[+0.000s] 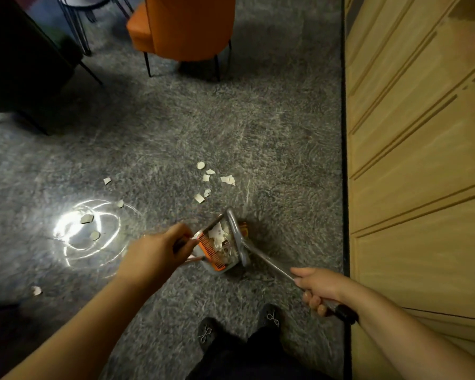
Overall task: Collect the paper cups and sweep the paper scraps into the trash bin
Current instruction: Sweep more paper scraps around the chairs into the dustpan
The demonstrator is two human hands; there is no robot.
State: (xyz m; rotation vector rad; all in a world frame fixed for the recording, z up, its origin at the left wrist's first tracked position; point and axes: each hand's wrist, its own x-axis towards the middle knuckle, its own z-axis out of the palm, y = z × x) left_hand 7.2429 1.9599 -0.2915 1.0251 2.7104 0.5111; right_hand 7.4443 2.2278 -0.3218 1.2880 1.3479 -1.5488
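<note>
A grey dustpan (237, 244) with an orange comb edge stands on the grey carpet and holds several white paper scraps. My right hand (317, 286) grips its long metal handle (269, 263). My left hand (159, 250) grips a thin dark stick, apparently a broom handle, right beside the pan; motion blur hides the broom head. Loose paper scraps (226, 179) lie in a cluster beyond the pan, more scraps (87, 218) lie to the left in a bright light patch, and a single scrap (36, 290) sits at the near left. No paper cup or trash bin is in view.
A wooden cabinet wall (417, 160) runs along the right. An orange chair (184, 26) stands at the far middle, a dark piece of furniture (19, 64) and thin black chair legs at the far left. My feet in black shoes (269, 316) stand just behind the pan.
</note>
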